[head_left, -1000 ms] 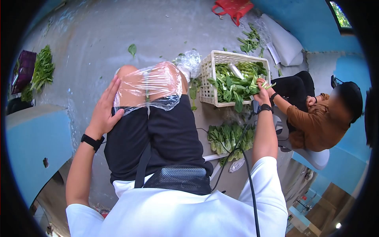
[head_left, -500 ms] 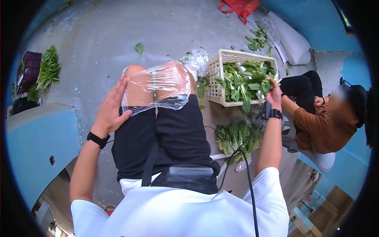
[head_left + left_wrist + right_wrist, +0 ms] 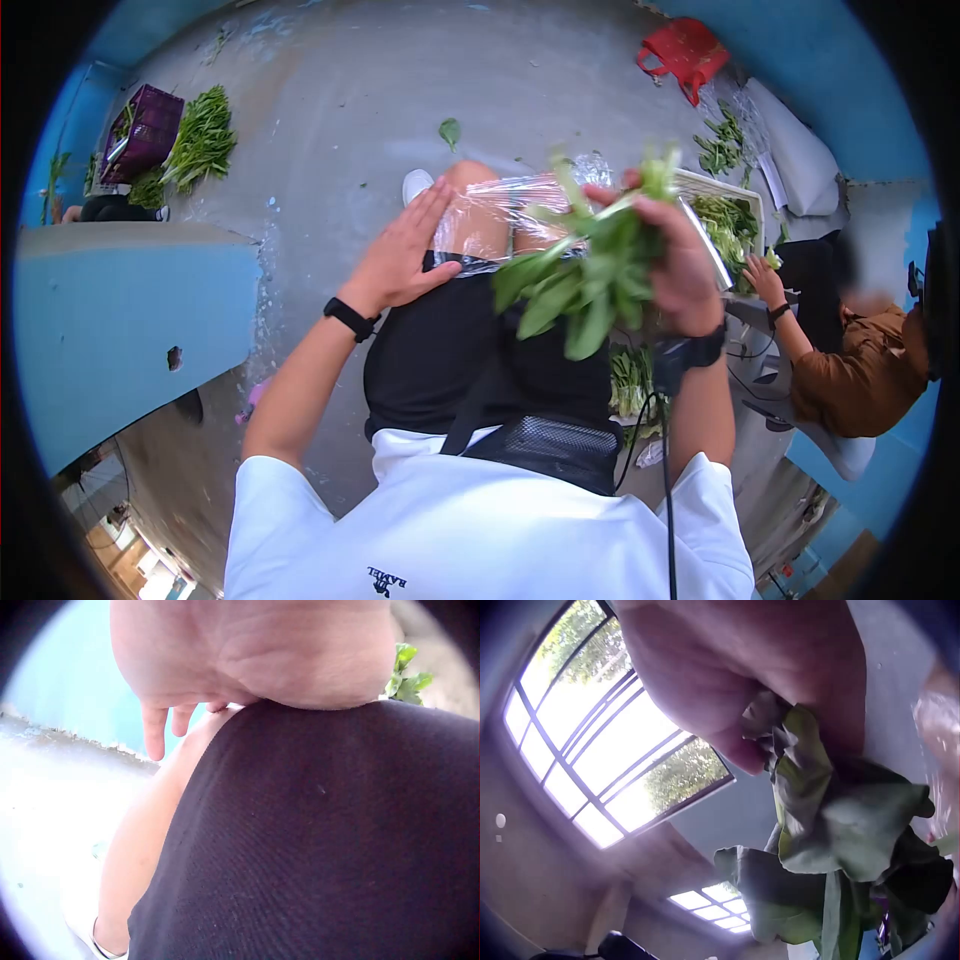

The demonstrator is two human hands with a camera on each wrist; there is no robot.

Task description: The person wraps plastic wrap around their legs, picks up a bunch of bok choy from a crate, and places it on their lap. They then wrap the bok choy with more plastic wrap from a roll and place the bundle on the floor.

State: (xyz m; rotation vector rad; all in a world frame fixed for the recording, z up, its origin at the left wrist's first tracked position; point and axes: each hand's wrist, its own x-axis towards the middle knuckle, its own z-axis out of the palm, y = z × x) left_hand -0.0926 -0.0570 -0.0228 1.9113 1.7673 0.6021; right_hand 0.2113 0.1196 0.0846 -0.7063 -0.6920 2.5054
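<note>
My right hand (image 3: 685,262) grips a bunch of leafy greens (image 3: 585,285) above my lap, its leaves hanging toward me and its pale stems at the far side. Broad dark leaves (image 3: 855,832) hang below the palm in the right wrist view. Across my knees lies a sheet of clear plastic film (image 3: 480,212), partly hidden behind the bunch. With fingers extended, my left hand (image 3: 400,248) rests on the film's left edge at my left knee. The left wrist view shows its palm (image 3: 255,652) over the dark shorts (image 3: 315,825).
At right stands a white crate (image 3: 755,200) of greens, where a seated person's hand (image 3: 767,282) reaches in. More greens (image 3: 630,380) lie by my right leg. A purple crate (image 3: 150,125) and a pile of greens (image 3: 205,135) sit far left, near a blue low wall (image 3: 130,320).
My right hand has moved from the crate back toward my lap, bringing the bunch of greens. My left hand stays on the film. The head view has swung to the right.
</note>
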